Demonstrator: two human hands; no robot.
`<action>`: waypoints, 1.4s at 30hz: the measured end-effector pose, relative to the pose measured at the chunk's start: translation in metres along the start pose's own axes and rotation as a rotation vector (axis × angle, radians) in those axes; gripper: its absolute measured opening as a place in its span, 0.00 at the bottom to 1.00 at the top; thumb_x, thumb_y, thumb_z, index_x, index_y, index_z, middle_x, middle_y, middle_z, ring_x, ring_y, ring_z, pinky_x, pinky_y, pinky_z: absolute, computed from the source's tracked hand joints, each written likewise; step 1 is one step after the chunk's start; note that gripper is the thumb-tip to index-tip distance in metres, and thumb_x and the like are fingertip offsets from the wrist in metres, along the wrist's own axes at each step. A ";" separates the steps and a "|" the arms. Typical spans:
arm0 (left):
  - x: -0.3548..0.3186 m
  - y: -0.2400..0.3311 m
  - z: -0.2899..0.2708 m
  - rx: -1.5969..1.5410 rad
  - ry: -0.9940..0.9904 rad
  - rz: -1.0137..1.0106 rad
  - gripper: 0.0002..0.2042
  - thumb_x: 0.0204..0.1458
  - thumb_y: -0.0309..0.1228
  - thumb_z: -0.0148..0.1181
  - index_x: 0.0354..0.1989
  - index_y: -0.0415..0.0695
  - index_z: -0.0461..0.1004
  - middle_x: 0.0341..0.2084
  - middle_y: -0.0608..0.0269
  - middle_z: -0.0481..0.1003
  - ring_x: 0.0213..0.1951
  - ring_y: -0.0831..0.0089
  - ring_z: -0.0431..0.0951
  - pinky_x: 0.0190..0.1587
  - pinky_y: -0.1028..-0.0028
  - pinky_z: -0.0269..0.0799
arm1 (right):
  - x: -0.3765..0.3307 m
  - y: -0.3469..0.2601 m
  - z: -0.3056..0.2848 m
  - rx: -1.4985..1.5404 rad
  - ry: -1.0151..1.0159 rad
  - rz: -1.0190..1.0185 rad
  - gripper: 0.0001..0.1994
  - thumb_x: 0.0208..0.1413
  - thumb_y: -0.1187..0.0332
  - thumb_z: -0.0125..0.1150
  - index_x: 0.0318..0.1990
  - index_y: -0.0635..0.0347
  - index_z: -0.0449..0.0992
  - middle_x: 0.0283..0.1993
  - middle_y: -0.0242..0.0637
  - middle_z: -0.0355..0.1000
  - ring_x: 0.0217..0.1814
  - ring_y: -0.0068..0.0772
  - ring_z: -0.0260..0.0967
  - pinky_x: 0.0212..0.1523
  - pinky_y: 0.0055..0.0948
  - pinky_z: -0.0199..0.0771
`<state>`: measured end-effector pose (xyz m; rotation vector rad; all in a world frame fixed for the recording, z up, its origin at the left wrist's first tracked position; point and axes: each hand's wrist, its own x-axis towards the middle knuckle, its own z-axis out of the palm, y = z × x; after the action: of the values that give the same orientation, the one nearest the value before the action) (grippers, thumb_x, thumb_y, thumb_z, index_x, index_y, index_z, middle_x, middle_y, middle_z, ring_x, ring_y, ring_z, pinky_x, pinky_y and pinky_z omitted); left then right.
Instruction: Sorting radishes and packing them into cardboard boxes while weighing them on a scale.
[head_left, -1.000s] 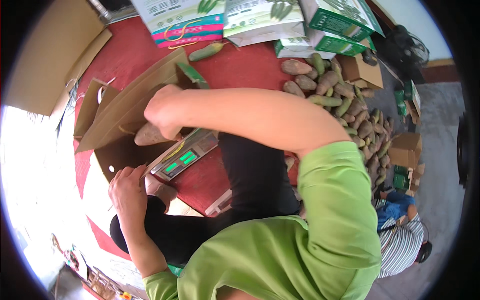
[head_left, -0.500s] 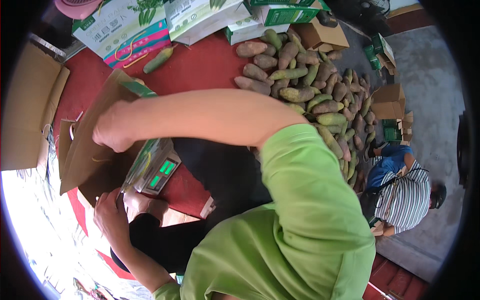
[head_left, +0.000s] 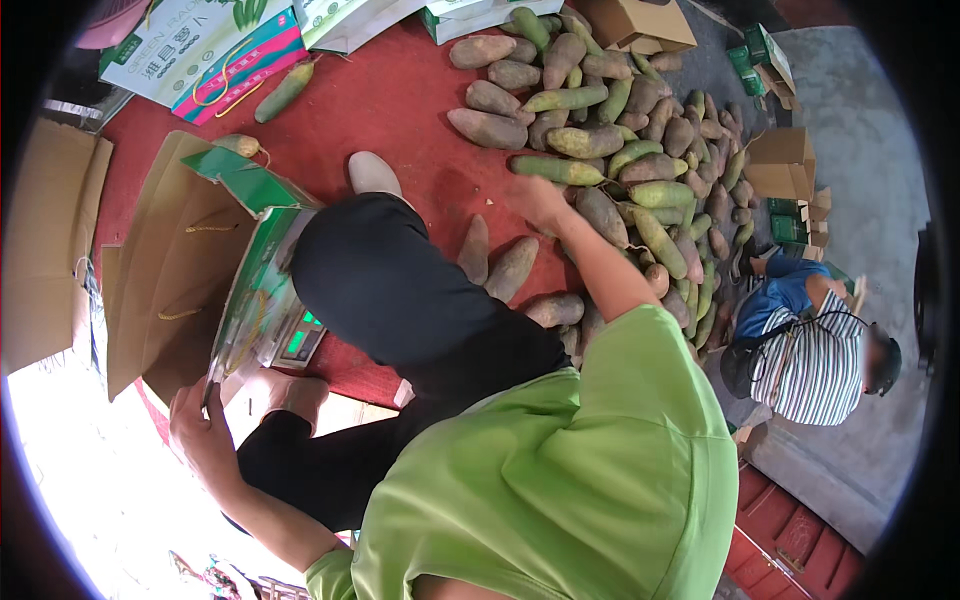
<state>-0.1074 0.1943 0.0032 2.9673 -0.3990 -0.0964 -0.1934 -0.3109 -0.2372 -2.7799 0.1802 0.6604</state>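
My left hand (head_left: 203,432) is closed on the near edge of an open cardboard carton (head_left: 150,300), which has a green-and-white outer side and yellow cord handles. The carton stands tilted by a digital scale (head_left: 299,340) with a lit green display; its bottom is out of sight. My right hand (head_left: 537,204) is stretched over the red floor covering at the near side of a large pile of radishes (head_left: 660,195). Just beyond its fingers lies a long green radish (head_left: 557,170). Motion blurs those fingers, so their grip is unclear.
Printed gift cartons (head_left: 200,60) stand along the far left, a single green radish (head_left: 285,92) beside them. Two loose radishes (head_left: 511,270) lie near my knee. A brown carton (head_left: 50,240) is at the left edge. A person in a striped shirt (head_left: 805,370) bends at the right.
My right hand has left the carton's inside and swung right to the radish pile. My left hand stays on the carton edge. The view has shifted slightly.
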 end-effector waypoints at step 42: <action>-0.005 -0.003 -0.004 -0.048 0.035 0.007 0.08 0.46 0.25 0.55 0.34 0.44 0.79 0.24 0.61 0.72 0.34 0.61 0.74 0.40 0.64 0.69 | -0.014 -0.055 -0.074 0.467 0.372 0.081 0.36 0.28 0.70 0.74 0.52 0.63 0.68 0.48 0.47 0.70 0.51 0.50 0.68 0.54 0.38 0.67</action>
<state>-0.1113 0.1994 0.0072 2.9153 -0.3969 -0.0524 -0.1647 -0.2797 -0.1540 -2.4171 0.4588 0.0866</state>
